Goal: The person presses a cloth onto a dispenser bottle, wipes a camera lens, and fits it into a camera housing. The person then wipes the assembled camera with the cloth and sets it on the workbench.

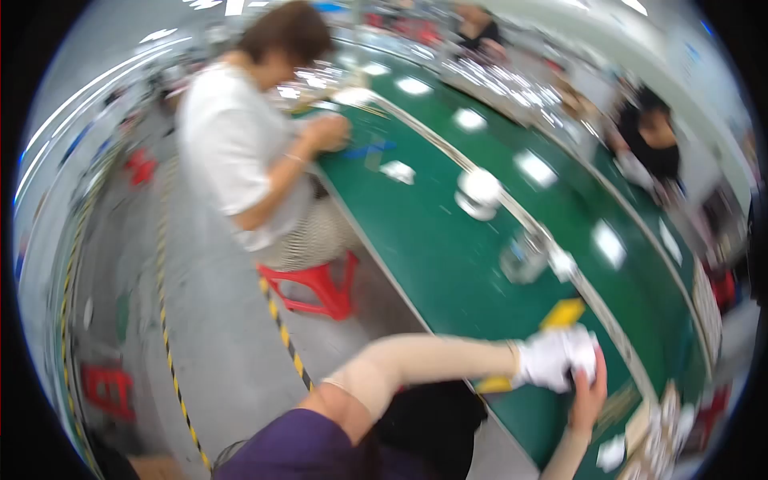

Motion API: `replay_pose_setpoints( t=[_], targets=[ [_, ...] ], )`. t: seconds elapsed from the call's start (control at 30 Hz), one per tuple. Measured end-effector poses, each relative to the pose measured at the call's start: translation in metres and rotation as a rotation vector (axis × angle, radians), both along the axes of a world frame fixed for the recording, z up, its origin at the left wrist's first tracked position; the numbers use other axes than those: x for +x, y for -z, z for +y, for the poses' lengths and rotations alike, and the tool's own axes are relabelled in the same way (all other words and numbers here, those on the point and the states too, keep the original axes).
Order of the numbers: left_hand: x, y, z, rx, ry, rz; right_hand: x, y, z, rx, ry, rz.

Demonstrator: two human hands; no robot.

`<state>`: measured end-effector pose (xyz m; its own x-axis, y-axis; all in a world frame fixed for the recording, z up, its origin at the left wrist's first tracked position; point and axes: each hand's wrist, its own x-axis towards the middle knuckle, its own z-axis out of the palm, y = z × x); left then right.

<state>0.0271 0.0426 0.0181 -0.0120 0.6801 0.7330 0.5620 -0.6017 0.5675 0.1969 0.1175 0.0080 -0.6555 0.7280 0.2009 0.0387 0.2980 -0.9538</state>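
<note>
My left hand (pixel 552 362) wears a white glove below a beige sleeve and is curled over the green table. My right hand (pixel 588 394) looks bare. Its fingers reach up against the end of the gloved hand, where a small whitish thing (pixel 594 352) shows. Blur and the fingers hide what this is. Behind the left hand, a yellow strip-like thing (pixel 564 314) lies on the table, and a yellow piece (pixel 494 385) shows below the wrist.
A clear container (pixel 524 258) and a white roll-like thing (pixel 478 194) stand along the green table (pixel 432 264). A seated person in a white shirt (pixel 232 144) works beyond, on a red stool (pixel 316 290). White pieces (pixel 612 453) lie at the lower right. Another person (pixel 652 136) sits opposite.
</note>
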Motion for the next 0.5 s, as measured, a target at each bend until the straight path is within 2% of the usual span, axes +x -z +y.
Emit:
replay_pose_setpoints(
  t=[0.07, 0.1, 0.17, 0.23, 0.3, 0.33, 0.4, 0.5],
  targets=[
    [-0.003, -0.004, 0.000, -0.052, 0.012, 0.086, -0.004, -0.014, -0.013, 0.031, 0.051, -0.082],
    [-0.001, -0.001, 0.008, 0.018, -0.018, 0.137, -0.007, -0.021, -0.019, 0.032, 0.053, -0.100],
    [0.004, 0.009, 0.014, -0.021, -0.118, 0.239, -0.017, -0.001, -0.020, 0.294, 0.144, -0.062],
    [0.002, 0.020, 0.024, -0.018, 0.008, 0.237, -0.018, -0.006, -0.025, 0.360, 0.206, -0.122],
    [0.001, 0.015, 0.015, -0.044, -0.032, 0.148, -0.019, -0.005, -0.027, 0.355, 0.224, -0.070],
    [0.001, 0.015, 0.010, -0.055, -0.018, 0.146, -0.017, -0.006, -0.025, 0.267, 0.220, -0.052],
    [0.001, 0.016, 0.006, -0.241, -0.052, -0.022, -0.017, -0.006, -0.023, 0.118, 0.210, 0.015],
    [0.002, 0.028, 0.013, -0.190, -0.084, -0.001, -0.011, -0.004, -0.022, -0.005, 0.168, 0.141]
  ],
)
